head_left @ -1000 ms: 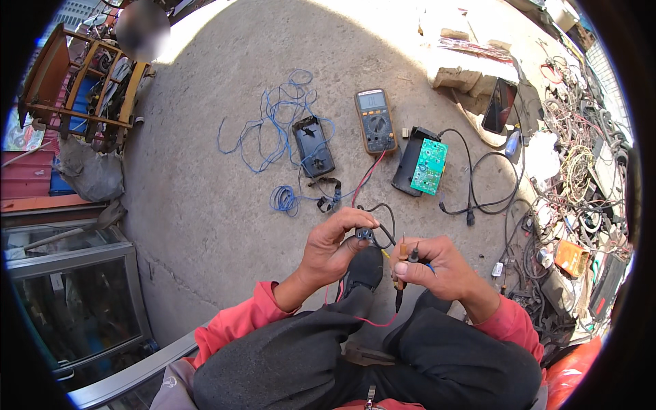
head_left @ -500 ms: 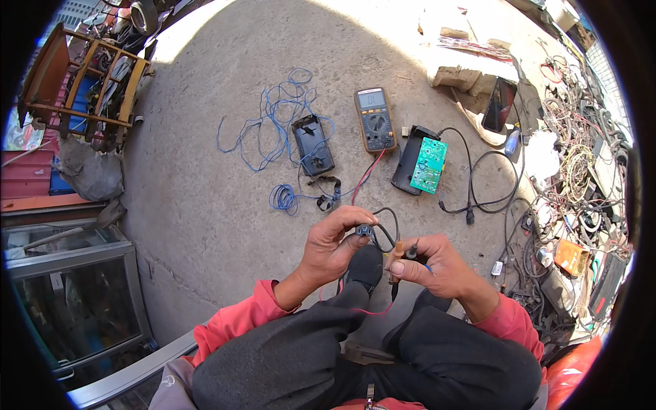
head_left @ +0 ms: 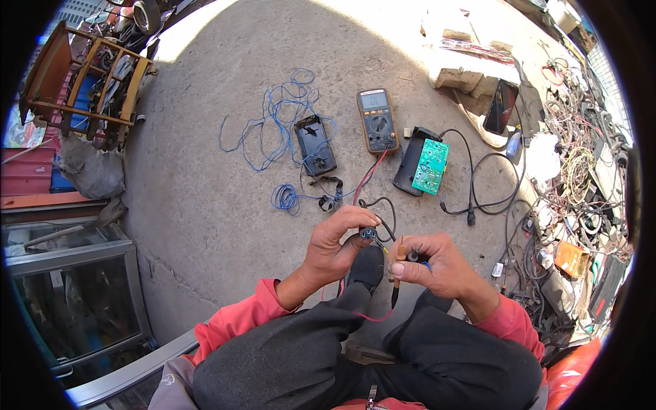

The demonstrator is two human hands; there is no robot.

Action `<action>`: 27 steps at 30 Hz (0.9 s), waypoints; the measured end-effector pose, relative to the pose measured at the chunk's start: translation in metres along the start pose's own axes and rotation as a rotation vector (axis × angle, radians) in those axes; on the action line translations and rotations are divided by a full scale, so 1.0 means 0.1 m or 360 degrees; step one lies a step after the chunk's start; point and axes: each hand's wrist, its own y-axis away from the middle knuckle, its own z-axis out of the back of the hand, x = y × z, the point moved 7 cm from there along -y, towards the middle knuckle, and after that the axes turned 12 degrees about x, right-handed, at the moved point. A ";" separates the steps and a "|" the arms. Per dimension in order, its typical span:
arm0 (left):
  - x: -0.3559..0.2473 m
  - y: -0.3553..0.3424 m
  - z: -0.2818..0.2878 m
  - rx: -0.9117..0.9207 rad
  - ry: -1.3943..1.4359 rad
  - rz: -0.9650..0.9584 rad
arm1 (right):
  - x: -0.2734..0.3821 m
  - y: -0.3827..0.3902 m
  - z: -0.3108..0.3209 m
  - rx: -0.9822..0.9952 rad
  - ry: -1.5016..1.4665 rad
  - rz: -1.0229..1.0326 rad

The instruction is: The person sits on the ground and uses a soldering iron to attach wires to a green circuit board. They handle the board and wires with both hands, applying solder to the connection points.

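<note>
My left hand (head_left: 333, 249) pinches a black plug connector (head_left: 367, 233), its socket face showing between thumb and forefinger. Close to its right, my right hand (head_left: 432, 263) grips two test probes (head_left: 399, 251), one tan-bodied with its tip upward, the other darker; they appear apart from the connector. A red lead runs from the probes across my dark trousers. Beyond my hands lie a multimeter (head_left: 377, 123) with leads plugged in, an opened black casing half (head_left: 314, 147) and a green circuit board (head_left: 430, 166) on another black housing. Loose blue wire (head_left: 285, 197) is coiled and tangled left of them.
Concrete ground (head_left: 219, 82) spreads around me. A glass-fronted metal cabinet (head_left: 72, 294) stands left, below a yellow metal frame (head_left: 123, 85). Right are a dark phone (head_left: 500, 108) by a broken block (head_left: 471, 75), black cords and a heap of wires and scrap (head_left: 577, 184).
My right hand has shifted the probes slightly toward the connector, then a little back. My left hand holds the connector in nearly the same spot, slightly turned.
</note>
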 end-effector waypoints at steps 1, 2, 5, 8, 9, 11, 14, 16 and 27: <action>0.00 0.00 0.00 -0.0001 -0.0014 -0.0007 | 0.02 -0.01 -0.01 0.0029 0.0032 0.0033; 0.00 0.00 0.00 0.0001 -0.0026 -0.0016 | 0.03 -0.01 -0.02 0.0038 0.0017 0.0036; 0.01 0.00 0.00 0.0002 -0.0050 -0.0014 | 0.05 -0.03 -0.06 0.0064 -0.0041 0.0022; 0.02 0.01 0.00 0.0002 -0.0068 0.0007 | 0.06 -0.05 -0.09 0.0098 -0.0100 -0.0026; 0.03 0.01 -0.01 0.0013 -0.0036 0.0021 | 0.04 -0.06 -0.10 0.0114 -0.0097 -0.0034; 0.06 0.02 -0.02 0.0037 0.0027 0.0048 | 0.01 -0.07 -0.10 0.0131 -0.0099 -0.0015; 0.11 0.03 0.00 -0.0046 0.0089 0.0081 | -0.04 -0.06 -0.07 0.0124 -0.0090 0.0036; 0.11 0.03 -0.01 -0.0052 0.0119 0.0075 | -0.06 -0.06 -0.06 0.0099 -0.0058 0.0027; 0.13 0.03 0.00 -0.0083 0.0114 0.0104 | -0.06 -0.08 -0.07 0.0067 -0.0105 -0.0058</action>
